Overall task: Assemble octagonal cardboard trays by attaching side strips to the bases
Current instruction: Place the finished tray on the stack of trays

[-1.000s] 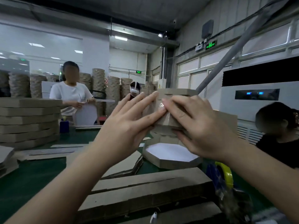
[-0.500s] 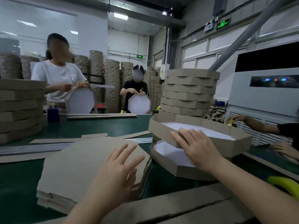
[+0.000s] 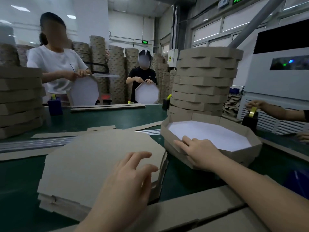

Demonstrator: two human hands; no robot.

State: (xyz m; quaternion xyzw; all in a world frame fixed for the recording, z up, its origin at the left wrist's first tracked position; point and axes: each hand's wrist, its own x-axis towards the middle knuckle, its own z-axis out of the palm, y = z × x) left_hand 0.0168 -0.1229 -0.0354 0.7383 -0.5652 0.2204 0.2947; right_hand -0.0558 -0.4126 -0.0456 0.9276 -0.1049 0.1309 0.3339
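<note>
Although the green surface (image 3: 117, 119) runs the width of the view, its near edge is covered by long cardboard pieces (image 3: 192, 208) that the bottom of the frame cuts off. Beyond the right fingers rises a tall stack of finished trays (image 3: 204, 81), whose base is hidden behind the work in front of it. Under the left fingers lies a stack of flat octagonal bases (image 3: 93, 164), brown side up, its near right corner covered by the left hand (image 3: 128, 178). That hand's fingers are loosely spread and hold nothing; whether they touch the top sheet I cannot tell. Under the right fingers sits an assembled tray (image 3: 168, 133) with a white floor, resting on a second tray (image 3: 242, 160), of which only a band of wall shows. The right hand (image 3: 199, 151) lies on the near rim, fingers fairly straight and reaching over the wall to the inside; its thumb is hidden. Flat side strips (image 3: 38, 143) lie on the surface beyond the left fingers, cut off at the left edge. A blue object (image 3: 299, 183) near the right forearm is too blurred to identify.
</note>
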